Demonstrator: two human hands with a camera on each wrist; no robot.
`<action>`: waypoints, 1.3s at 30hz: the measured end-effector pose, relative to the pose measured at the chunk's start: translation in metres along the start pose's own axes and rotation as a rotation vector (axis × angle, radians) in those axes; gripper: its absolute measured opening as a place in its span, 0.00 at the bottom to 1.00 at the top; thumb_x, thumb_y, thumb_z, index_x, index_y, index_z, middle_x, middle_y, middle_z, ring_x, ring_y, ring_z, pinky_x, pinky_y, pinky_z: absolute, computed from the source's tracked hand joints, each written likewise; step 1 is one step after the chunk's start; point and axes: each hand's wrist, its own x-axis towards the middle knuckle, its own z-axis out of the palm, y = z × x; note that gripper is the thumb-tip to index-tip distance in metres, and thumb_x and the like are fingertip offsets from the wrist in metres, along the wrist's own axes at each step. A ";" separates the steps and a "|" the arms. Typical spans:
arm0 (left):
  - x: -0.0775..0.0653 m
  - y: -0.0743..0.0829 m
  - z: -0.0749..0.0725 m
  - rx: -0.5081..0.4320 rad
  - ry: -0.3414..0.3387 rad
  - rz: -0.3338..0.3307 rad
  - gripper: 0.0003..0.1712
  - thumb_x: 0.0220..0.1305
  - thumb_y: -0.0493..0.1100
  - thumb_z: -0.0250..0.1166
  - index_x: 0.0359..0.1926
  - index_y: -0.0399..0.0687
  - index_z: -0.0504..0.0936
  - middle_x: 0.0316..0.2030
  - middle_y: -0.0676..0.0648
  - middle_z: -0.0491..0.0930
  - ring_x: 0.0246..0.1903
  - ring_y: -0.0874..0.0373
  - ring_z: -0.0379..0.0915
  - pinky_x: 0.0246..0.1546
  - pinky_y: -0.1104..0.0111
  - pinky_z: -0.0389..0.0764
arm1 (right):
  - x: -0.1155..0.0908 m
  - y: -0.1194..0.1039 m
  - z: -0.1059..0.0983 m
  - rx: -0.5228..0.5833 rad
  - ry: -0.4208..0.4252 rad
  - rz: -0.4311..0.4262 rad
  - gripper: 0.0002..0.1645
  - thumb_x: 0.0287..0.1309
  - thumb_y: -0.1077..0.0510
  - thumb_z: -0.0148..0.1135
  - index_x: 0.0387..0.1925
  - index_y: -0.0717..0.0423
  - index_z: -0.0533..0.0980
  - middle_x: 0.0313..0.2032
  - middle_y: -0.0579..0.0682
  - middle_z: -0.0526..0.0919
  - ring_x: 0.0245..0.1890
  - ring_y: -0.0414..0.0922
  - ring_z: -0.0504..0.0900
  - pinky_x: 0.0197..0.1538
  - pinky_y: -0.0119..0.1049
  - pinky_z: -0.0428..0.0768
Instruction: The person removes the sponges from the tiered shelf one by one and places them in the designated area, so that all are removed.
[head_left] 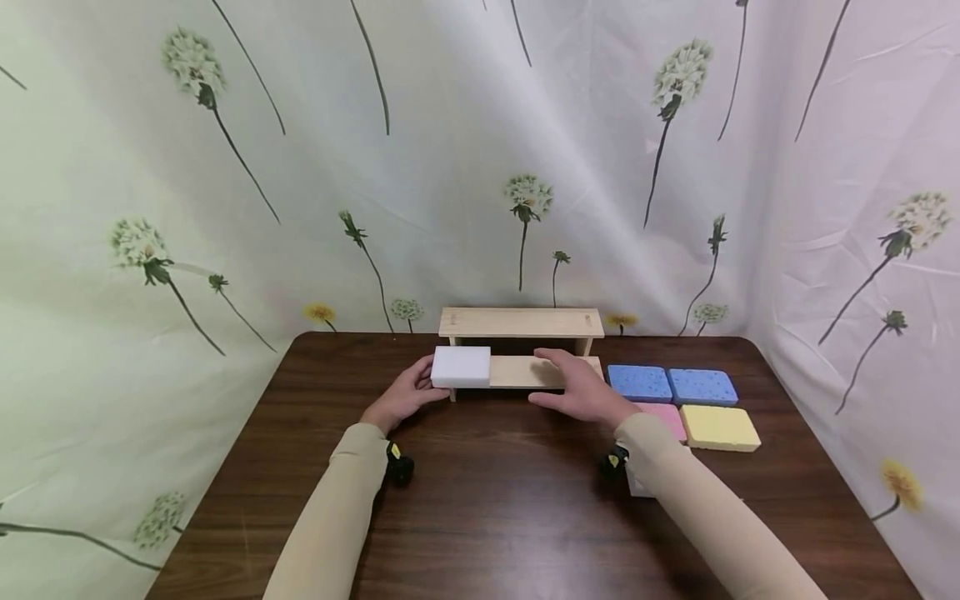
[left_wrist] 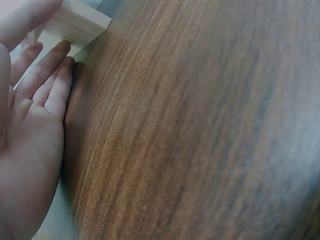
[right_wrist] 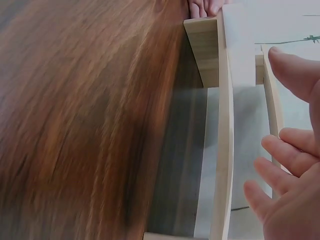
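A white sponge block lies on the left end of the lower board of a small two-tier wooden shelf. My left hand is at that end, fingers extended, close beside the block and the shelf's end. In the left wrist view its fingertips meet the pale wood, palm showing. My right hand hovers over the right part of the lower board, thumb and fingers spread, nothing between them. The right wrist view shows the white block along the board, beyond the right hand's fingers.
Right of the shelf lie two blue sponges, a yellow sponge and a pink sponge partly behind the right forearm. A white block shows under the right sleeve. The dark wooden table meets a flower-printed curtain behind.
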 end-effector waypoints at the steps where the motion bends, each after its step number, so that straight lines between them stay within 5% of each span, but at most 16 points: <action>1: -0.001 0.001 0.000 0.003 -0.002 0.003 0.46 0.68 0.32 0.71 0.80 0.38 0.58 0.74 0.32 0.67 0.72 0.39 0.66 0.74 0.49 0.66 | 0.003 0.000 0.002 0.000 0.000 -0.003 0.52 0.64 0.38 0.73 0.80 0.54 0.62 0.76 0.53 0.68 0.75 0.54 0.68 0.74 0.56 0.70; 24: -0.004 0.002 0.002 0.014 -0.002 -0.005 0.46 0.69 0.33 0.70 0.81 0.37 0.56 0.74 0.31 0.66 0.72 0.39 0.66 0.76 0.50 0.65 | 0.061 -0.025 0.040 -0.036 -0.037 -0.007 0.57 0.60 0.40 0.77 0.79 0.61 0.60 0.76 0.59 0.68 0.75 0.55 0.67 0.75 0.51 0.68; 39: 0.000 -0.002 0.001 -0.007 -0.005 0.010 0.45 0.68 0.32 0.71 0.80 0.38 0.58 0.72 0.32 0.69 0.70 0.40 0.69 0.73 0.52 0.70 | 0.075 -0.032 0.055 -0.045 -0.019 0.016 0.58 0.60 0.41 0.77 0.79 0.64 0.59 0.76 0.61 0.67 0.76 0.57 0.66 0.76 0.51 0.68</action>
